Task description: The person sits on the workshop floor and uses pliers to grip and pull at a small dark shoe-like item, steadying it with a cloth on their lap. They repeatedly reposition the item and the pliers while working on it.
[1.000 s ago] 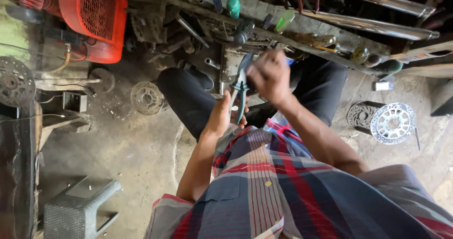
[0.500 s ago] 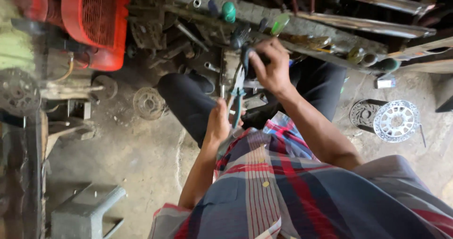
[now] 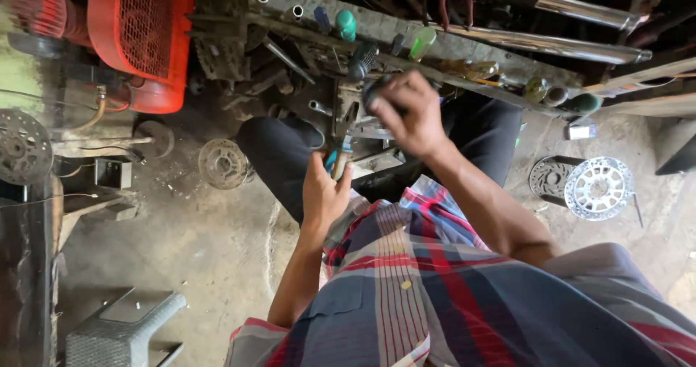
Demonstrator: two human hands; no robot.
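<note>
A pair of blue-handled metal pliers (image 3: 338, 155) was held upright in the left hand (image 3: 324, 191), the fingers wrapped tightly round the grips and the steel nose pointed away toward the cluttered grey metal tool rack (image 3: 464, 48) at the far side. The right hand (image 3: 408, 113) was closed over a small dark part (image 3: 377, 91) just beside the plier nose; what exactly was gripped could not be told, since the knuckles covered most of it. Both hands were kept over the lap, above the dark trousers (image 3: 279, 149), with a grey metal assembly (image 3: 362, 131) between them.

Several slips were judged possible. If the plier jaws were seated poorly, a sudden release could be caused, and the nose could be driven into the right fingers, which were placed almost touching it. The dark part could be dropped onto the dusty concrete floor (image 3: 181, 244), where it could be lost among the scattered discs, such as the round grey sprocket disc (image 3: 222, 163) lying near the left knee. A jolt could also be passed into the green-handled screwdriver (image 3: 345, 25) standing in the rack just beyond the hands, and it could be knocked loose
</note>
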